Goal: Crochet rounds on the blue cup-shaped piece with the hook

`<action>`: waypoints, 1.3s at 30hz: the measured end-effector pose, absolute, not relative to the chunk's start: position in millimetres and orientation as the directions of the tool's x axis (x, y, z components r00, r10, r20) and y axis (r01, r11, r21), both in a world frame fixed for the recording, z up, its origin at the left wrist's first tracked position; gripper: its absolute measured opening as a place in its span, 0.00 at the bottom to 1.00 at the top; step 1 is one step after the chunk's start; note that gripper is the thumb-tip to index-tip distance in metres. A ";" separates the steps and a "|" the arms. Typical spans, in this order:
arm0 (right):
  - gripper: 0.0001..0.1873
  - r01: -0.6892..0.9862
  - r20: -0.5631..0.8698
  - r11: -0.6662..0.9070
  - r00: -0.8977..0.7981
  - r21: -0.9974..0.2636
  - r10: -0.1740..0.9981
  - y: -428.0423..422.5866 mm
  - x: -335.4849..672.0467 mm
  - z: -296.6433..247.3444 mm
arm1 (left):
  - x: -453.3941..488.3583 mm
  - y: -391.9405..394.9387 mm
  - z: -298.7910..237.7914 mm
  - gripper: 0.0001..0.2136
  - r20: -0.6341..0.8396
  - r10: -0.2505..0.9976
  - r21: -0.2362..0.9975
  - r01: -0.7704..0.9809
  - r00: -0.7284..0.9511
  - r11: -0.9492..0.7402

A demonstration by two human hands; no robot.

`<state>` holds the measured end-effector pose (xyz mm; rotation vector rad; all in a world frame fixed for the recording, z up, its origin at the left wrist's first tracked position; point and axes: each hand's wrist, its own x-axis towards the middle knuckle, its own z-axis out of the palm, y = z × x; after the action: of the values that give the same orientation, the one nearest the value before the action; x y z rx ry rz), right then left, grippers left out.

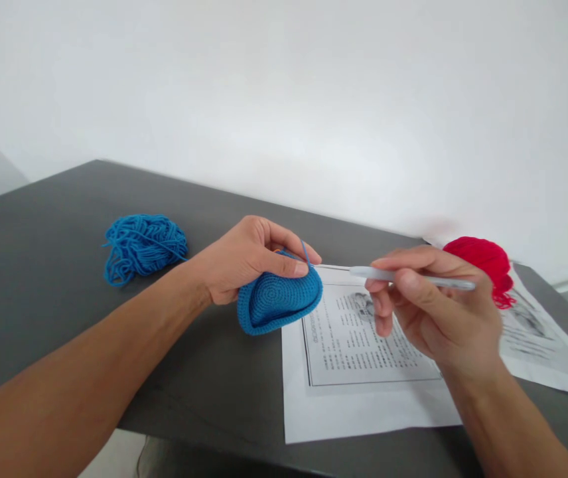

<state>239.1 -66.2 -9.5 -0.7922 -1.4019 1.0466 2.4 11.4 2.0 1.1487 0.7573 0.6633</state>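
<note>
A blue crocheted piece (277,299), cupped with a folded rim, is pinched by my left hand (251,259), thumb on its upper edge. A short length of blue yarn stands up by the thumb. My right hand (433,299) grips a crochet hook (413,275) by its pale handle, between thumb and fingers. The hook's thin metal shaft points left to the upper edge of the blue piece, close to my left fingertips. Whether its tip sits in a stitch is too small to tell.
On the dark grey table (204,392), a loose skein of blue yarn (144,245) lies to the left. A printed sheet (363,405) lies under my right hand. A red yarn ball (483,262) rests on a second printed sheet (557,352) at right. Behind the table stands a white wall (274,99).
</note>
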 end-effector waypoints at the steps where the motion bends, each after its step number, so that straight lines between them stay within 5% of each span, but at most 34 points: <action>1: 0.06 -0.170 0.347 0.327 -0.102 -0.930 0.932 -64.3 236.3 -11.3 | 2.6 11.2 2.3 0.04 -0.179 0.796 0.956 -0.088 0.578 0.278; 5: 0.07 -0.354 0.202 0.171 -0.051 -0.920 0.978 -56.7 224.1 -21.7 | 3.7 11.3 1.1 0.05 -0.140 0.832 0.955 -0.148 0.536 0.256; 11: 0.11 -0.405 0.162 0.136 -0.030 -0.904 0.986 -50.5 204.4 -41.2 | 9.6 11.8 -12.3 0.07 -0.058 0.855 0.968 -0.180 0.516 0.174; 39: 0.20 -0.127 0.019 0.017 -0.017 -0.992 1.000 -36.8 189.6 -74.9 | 26.0 0.2 -61.5 0.18 0.114 0.955 0.992 0.015 0.273 -0.123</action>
<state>189.6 -36.8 -74.9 -1.0936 -1.1362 1.2668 26.0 0.2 -61.5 1.4376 0.9657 1.0712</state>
